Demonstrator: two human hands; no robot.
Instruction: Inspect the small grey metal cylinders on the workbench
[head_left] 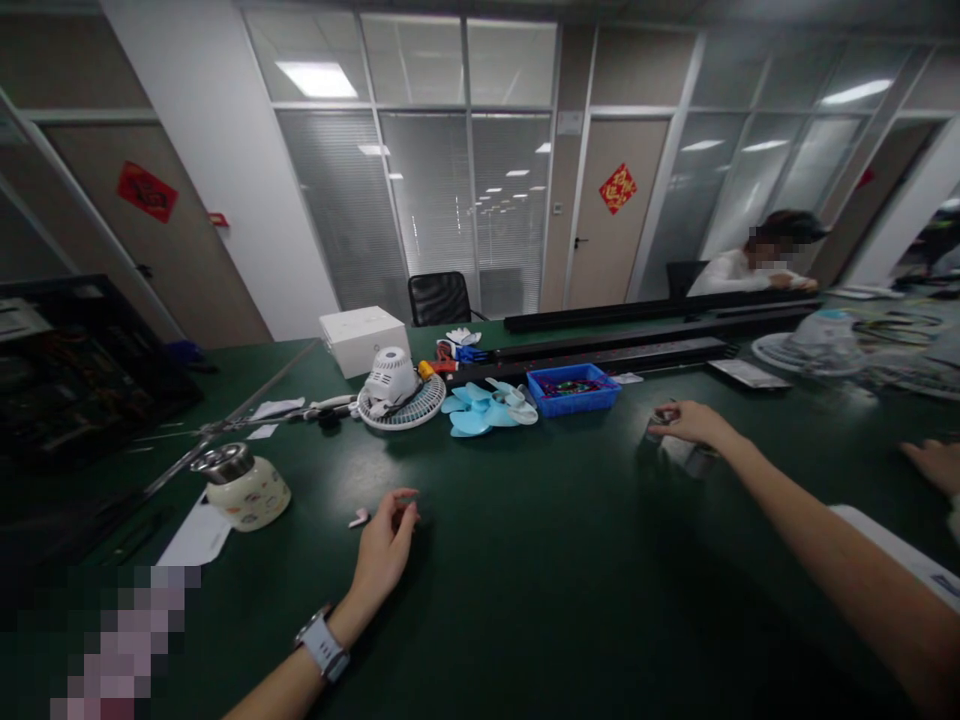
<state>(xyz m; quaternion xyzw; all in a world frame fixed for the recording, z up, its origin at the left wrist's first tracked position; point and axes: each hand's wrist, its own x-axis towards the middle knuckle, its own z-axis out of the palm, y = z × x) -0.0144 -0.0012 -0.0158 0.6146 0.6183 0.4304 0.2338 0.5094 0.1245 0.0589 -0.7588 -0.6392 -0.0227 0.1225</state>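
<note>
My left hand (388, 540), with a watch (324, 642) on the wrist, rests on the green table with its fingers loosely curled and apart, nothing visible in them. Just left of its fingertips lies a small pink piece (360, 518) shaped like an earbud. Farther out on the right, my right hand (694, 424) has its fingers closed on a small grey cylindrical object (657, 428), blurred. Under that palm another small, pale silvery object (699, 460) shows on the table; its kind is unclear.
Around the middle stand a white fan part with grille (401, 395), light blue fan blades (480, 408) and a blue bin (574, 390) of small parts. A cream jar (251, 492) is at left, a white box (364, 338) behind. A person (750, 270) sits across; another's hand (934, 462) is at right.
</note>
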